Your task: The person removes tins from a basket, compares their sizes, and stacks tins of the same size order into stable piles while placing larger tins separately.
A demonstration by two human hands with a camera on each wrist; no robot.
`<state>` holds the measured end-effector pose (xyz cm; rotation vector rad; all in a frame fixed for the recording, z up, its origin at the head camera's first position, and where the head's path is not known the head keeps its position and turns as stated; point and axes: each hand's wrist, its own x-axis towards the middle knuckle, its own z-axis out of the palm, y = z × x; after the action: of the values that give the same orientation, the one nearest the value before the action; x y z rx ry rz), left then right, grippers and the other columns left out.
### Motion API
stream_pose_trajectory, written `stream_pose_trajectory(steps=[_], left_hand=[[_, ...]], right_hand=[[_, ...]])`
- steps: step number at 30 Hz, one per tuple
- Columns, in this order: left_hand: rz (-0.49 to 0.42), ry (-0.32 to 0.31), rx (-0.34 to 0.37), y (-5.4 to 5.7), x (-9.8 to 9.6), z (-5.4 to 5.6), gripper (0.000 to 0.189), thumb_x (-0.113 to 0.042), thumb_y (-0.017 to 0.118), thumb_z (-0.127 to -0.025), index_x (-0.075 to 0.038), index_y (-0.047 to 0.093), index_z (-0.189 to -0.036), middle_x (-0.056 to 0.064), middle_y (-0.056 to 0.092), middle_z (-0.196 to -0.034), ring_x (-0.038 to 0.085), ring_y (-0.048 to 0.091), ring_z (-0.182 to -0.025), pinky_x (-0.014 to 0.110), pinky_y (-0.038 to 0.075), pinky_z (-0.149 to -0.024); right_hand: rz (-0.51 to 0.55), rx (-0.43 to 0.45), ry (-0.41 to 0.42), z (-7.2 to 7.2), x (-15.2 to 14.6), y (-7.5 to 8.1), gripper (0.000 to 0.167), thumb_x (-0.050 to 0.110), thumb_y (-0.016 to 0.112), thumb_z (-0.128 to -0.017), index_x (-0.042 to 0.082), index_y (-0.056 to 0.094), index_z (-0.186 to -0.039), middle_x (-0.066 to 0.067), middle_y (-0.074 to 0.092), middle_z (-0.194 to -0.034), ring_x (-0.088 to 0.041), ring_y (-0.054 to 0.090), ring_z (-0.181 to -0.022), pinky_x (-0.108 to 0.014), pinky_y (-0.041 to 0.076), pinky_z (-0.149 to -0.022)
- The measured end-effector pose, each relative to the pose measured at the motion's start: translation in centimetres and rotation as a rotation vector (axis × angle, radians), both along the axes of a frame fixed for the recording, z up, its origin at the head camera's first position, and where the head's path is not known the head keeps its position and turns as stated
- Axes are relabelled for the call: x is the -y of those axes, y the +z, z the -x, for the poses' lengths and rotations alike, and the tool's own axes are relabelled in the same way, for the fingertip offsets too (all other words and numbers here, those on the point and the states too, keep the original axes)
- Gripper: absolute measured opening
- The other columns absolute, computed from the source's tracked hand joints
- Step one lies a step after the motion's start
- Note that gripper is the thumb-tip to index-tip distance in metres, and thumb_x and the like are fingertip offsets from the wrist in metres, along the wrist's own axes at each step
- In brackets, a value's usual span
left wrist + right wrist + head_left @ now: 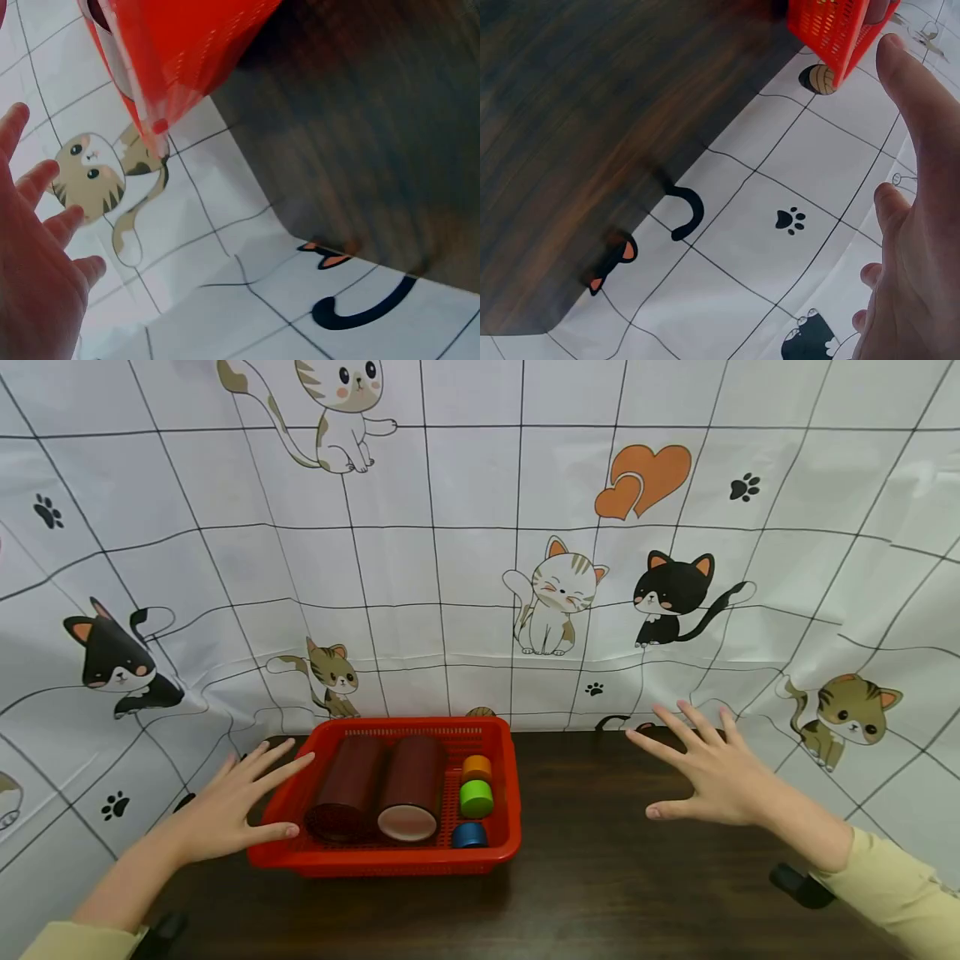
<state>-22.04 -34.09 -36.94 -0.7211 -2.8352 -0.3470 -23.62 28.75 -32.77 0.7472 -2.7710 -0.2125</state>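
Red basket [405, 863] is sitting on the dark table [600, 877], left of centre from the person's side. Both maroon rolls, left one [352, 785] and right one [412, 777], are lying side by side inside it, running front to back; probably the walls and each other are keeping them from rolling. The right roll is showing a pale near end, the left a dark one.

Orange piece [477, 767], green piece [476, 799] and blue piece [470, 835] are lining up in the strip right of the rolls, likely because that's the only floor left. Blue is sitting nearest the person, apart from green.

Left hand [243, 802] is hovering at the basket's left side, fingers spreading wide, gripping nothing; the head view is overlapping thumb and rim, but the wrist view is showing a gap. Right hand [705, 777] is hanging well right of the basket, fingers fanning wide, holding nothing. Neither hand is supporting the basket; the table seems to be taking its weight.
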Motion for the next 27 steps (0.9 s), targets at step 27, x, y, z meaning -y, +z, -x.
stream_pose_trajectory(steps=[27], left_hand=[[-0.299, 0.243, -0.021, -3.7, 0.5, -4.9, 0.089, -0.036, 0.079, -0.083, -0.026, 0.030, -0.157, 0.021, 0.043, -0.151, 0.042, 0.048, -0.125, 0.073, 0.041, -0.088]], right_hand=[[-0.041, 0.030, 0.058, 1.7, 4.0, 2.1, 0.098, 0.090, 0.045, -0.074, 0.041, 0.024, -0.156, -0.010, 0.013, -0.167, -0.041, 0.009, -0.153, -0.075, 0.003, -0.114]])
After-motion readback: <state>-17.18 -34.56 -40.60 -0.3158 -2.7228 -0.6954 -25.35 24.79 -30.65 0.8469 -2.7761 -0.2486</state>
